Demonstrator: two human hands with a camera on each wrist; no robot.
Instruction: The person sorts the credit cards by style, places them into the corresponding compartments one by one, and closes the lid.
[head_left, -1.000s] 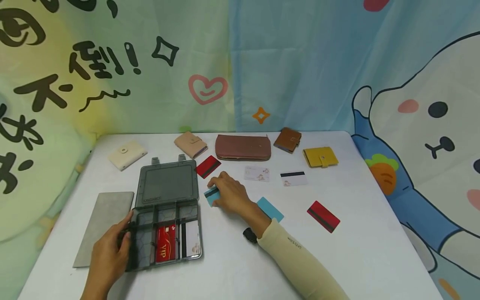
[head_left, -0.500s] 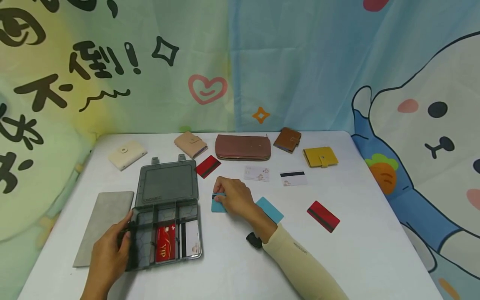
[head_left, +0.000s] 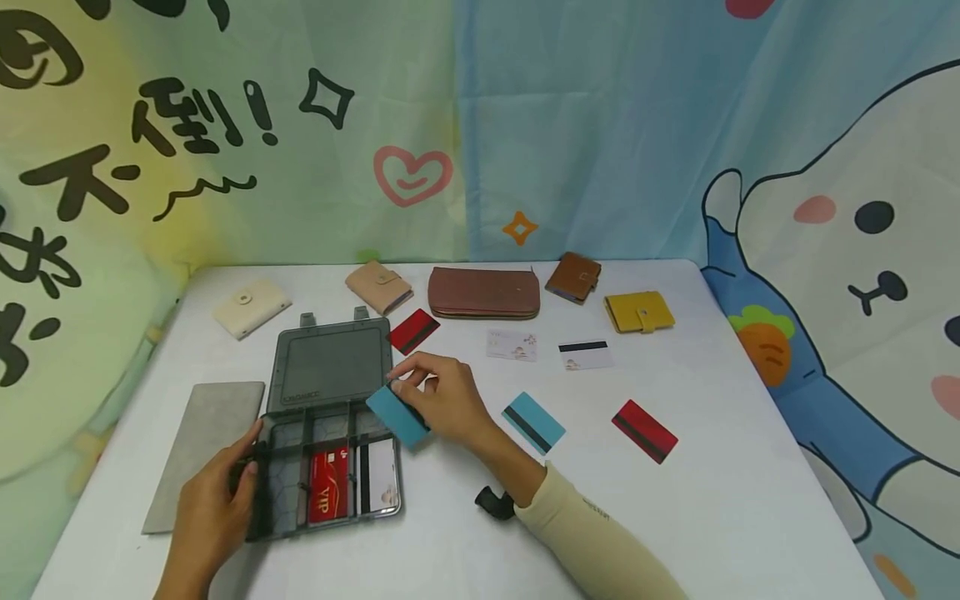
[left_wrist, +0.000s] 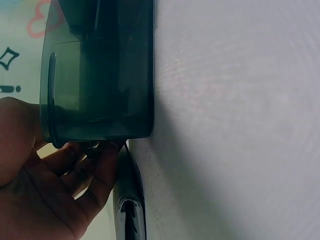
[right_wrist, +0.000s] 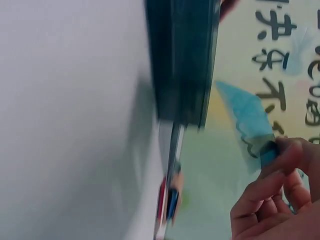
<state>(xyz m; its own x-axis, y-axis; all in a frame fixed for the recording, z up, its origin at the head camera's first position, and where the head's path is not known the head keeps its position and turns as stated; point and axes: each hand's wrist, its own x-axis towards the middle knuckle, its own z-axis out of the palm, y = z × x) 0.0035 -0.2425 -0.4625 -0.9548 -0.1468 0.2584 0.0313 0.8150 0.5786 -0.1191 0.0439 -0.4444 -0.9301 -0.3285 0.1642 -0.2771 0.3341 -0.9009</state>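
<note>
A dark translucent compartment box (head_left: 330, 367) stands on the white table with its lid laid back. My left hand (head_left: 210, 500) holds the box by its left side; in the left wrist view its fingers curl at the box's edge. Between thumb and fingers my right hand (head_left: 446, 400) pinches a blue card (head_left: 397, 415), raised and tilted over the box's right edge. The right wrist view shows this blue card (right_wrist: 247, 115) in the air beyond the box. A red VIP card (head_left: 328, 485) and a white card with a black stripe (head_left: 382, 475) lie in neighbouring front compartments.
Right of the box lie another blue card (head_left: 533, 423), a red card (head_left: 645, 432) and two white cards, one striped (head_left: 585, 356). Another red card (head_left: 414, 332) lies by the lid. Several wallets, including a long brown one (head_left: 483, 293), line the back. A grey folder (head_left: 202, 454) lies left.
My right hand has lifted the blue card off the table and carried it left over the box's edge, turning it on the way. The left hand stays on the box.
</note>
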